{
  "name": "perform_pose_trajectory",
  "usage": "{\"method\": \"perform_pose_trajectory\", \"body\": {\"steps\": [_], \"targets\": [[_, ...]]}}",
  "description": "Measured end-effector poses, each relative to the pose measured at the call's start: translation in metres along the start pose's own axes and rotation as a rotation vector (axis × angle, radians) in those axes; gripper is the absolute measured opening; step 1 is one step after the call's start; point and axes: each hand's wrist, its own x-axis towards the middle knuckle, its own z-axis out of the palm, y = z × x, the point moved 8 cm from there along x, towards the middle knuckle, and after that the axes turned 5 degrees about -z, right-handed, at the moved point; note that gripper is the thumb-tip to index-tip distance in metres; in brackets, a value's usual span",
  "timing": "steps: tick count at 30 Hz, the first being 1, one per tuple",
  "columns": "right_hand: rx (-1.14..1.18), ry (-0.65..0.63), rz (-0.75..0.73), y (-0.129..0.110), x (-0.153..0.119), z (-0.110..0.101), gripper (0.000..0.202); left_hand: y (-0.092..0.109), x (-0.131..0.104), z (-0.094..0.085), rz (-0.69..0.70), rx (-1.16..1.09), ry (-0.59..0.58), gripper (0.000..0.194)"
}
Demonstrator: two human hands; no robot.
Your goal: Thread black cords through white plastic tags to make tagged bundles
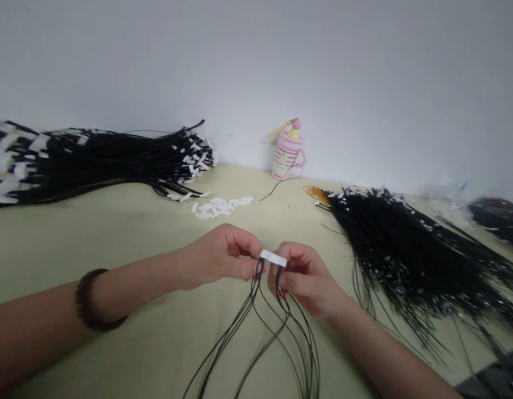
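Between my hands is a white plug connector [273, 258] with several thin black wires [256, 302] hanging down from it. My left hand [223, 254], with a dark beaded bracelet on the wrist, pinches the connector's left end between thumb and forefinger. At the other end, my right hand [304, 277] is closed on the connector and the wires just below it. The wires run down past the lower edge of the view. A small pile of loose white connectors [221, 207] lies on the table beyond my left hand.
A thick bundle of black cables [110, 158] with white ends lies at the back left. A pink toy bottle [287, 152] stands by the wall. On the right spreads a big heap of black wires [410, 249], with orange bands [316, 194] and clear plastic [447, 197] near it.
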Motion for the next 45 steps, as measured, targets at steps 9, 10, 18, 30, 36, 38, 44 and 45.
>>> {"method": "perform_pose_trajectory", "body": {"steps": [9, 10, 18, 30, 36, 38, 44, 45], "targets": [[-0.111, -0.048, -0.032, -0.002, 0.002, -0.002, 0.018, -0.001, 0.001, 0.008, 0.041, -0.113, -0.084, 0.013], [-0.128, -0.048, -0.028, -0.002, 0.002, -0.002, 0.019, -0.002, 0.001, 0.007, 0.041, -0.101, -0.064, 0.012], [-0.133, -0.088, 0.039, 0.008, 0.006, 0.007, 0.024, 0.004, 0.002, 0.003, 0.087, -0.005, 0.071, 0.013], [-0.029, -0.083, 0.126, 0.035, 0.001, 0.007, 0.023, 0.008, -0.004, 0.015, 0.049, 0.268, 0.097, 0.017], [0.015, -0.230, 0.112, 0.033, 0.003, 0.018, 0.014, 0.011, -0.003, 0.023, 0.063, 0.275, 0.062, 0.022], [0.063, -0.276, 0.117, 0.033, 0.002, 0.023, 0.013, 0.010, -0.003, 0.026, 0.037, 0.264, 0.043, 0.023], [0.072, -0.202, 0.148, 0.034, 0.003, 0.020, 0.020, 0.009, -0.004, 0.029, 0.046, 0.196, 0.007, 0.027], [0.051, -0.182, 0.171, 0.036, 0.003, 0.019, 0.021, 0.008, -0.004, 0.029, 0.050, 0.182, 0.007, 0.027]]}}
